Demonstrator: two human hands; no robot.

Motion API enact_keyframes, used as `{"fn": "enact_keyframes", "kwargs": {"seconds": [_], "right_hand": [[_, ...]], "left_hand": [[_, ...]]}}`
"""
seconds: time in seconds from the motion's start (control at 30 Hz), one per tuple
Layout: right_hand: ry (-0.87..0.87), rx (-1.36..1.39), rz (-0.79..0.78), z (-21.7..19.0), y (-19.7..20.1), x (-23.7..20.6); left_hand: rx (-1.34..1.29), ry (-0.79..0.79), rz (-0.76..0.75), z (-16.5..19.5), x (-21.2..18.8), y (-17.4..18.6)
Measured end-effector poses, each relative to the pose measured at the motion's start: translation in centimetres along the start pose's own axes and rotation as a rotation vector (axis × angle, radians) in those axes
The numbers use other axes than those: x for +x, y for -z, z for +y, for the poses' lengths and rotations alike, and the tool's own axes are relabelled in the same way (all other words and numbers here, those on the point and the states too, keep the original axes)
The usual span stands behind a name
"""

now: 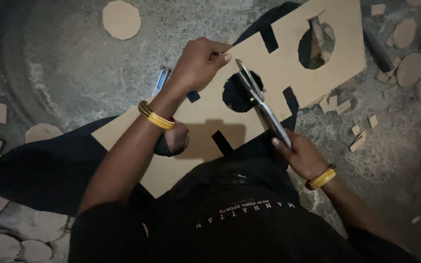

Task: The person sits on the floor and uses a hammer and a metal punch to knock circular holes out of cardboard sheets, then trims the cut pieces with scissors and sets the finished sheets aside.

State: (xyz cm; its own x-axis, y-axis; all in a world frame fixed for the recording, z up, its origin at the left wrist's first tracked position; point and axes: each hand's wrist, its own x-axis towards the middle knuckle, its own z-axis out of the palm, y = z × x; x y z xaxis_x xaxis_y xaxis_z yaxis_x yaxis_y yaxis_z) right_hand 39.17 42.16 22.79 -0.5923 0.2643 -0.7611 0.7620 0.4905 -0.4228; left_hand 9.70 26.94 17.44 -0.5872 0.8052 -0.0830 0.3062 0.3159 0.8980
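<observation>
The fingers of the left hand (198,63) pinch the far edge of a big flat brown cardboard sheet (313,80), thumb on top, so the sheet stays still and does not flap. The fingers of the right hand (300,156) are curled tight around the handles of a pair of silver metal scissors (259,100), and the blades point away and a bit left, into a round hole already cut in the sheet. The sheet lies across the person's lap, over the dark clothes, with its far right end sticking out above the grey stone floor (74,73). Resting it there keeps it flat and close for cutting. It has another round hole at the far right and some dark slots. Both wrists wear gold bangles (156,116). Round cardboard discs (121,19) and small scraps lie all around on the floor.
</observation>
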Motion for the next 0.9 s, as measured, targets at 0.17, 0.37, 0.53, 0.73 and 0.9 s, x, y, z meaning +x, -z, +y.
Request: {"fn": "enact_keyframes", "kwargs": {"seconds": [0.17, 0.37, 0.53, 0.73, 0.9], "right_hand": [[0.121, -0.03, 0.067, 1.7, -0.4, 1.3], [-0.078, 0.029, 0.057, 3.4, -2.1, 2.8], [0.051, -0.098, 0.133, 3.2, -2.1, 1.8], [-0.209, -0.061, -0.032, 1.9, -2.9, -2.3], [0.084, 0.015, 0.112, 0.1, -4.3, -3.2]], "left_hand": [[-0.033, 0.05, -0.016, -0.9, -0.1, -0.7], [-0.04, 0.032, -0.019, -1.5, 0.2, -0.8], [0.012, 0.029, -0.015, -2.7, 0.4, -1.2], [0.044, -0.027, -0.037, -4.0, 0.6, -1.4], [0.102, 0.037, -0.076, -3.5, 0.6, -1.3]]}}
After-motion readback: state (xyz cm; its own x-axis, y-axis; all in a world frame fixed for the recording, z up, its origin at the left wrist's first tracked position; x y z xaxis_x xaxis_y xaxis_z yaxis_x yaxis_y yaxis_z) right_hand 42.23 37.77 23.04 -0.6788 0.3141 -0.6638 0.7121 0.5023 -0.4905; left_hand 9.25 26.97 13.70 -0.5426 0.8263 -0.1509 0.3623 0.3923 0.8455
